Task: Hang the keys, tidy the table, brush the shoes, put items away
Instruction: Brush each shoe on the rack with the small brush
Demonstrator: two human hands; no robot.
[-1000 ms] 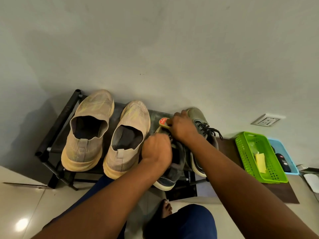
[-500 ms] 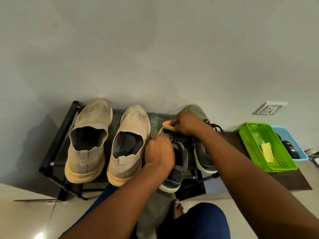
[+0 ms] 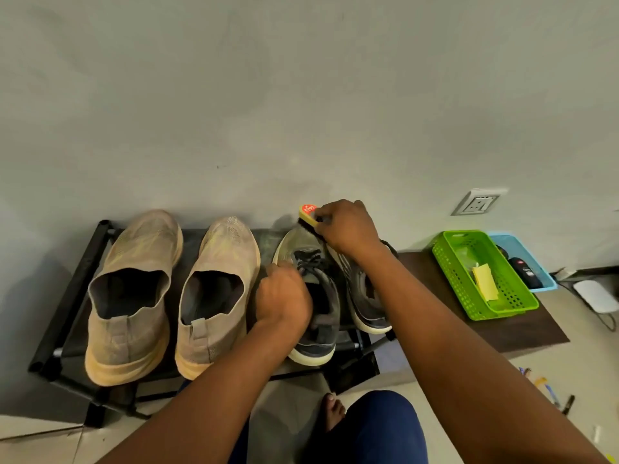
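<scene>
A low black shoe rack [image 3: 72,289] against the wall holds a pair of beige slip-on shoes [image 3: 134,289] on the left and two dark grey laced sneakers on the right. My left hand [image 3: 283,296] grips the nearer grey sneaker [image 3: 318,329] at its collar. My right hand [image 3: 348,229] holds a yellow shoe brush with a red label [image 3: 307,214], its black bristles on the toe of that sneaker. The second grey sneaker [image 3: 368,303] lies partly under my right forearm.
A green plastic basket [image 3: 459,279] with a yellow cloth stands right of the rack on a brown mat [image 3: 522,333]. Behind it is a blue basket [image 3: 536,262] holding a dark object. A wall socket [image 3: 479,204] sits above. A white device lies at far right. My knee and bare foot are below.
My right hand has pushed the brush forward from the laces to the toe of the sneaker. The left hand keeps its grip. The camera view has shifted slightly.
</scene>
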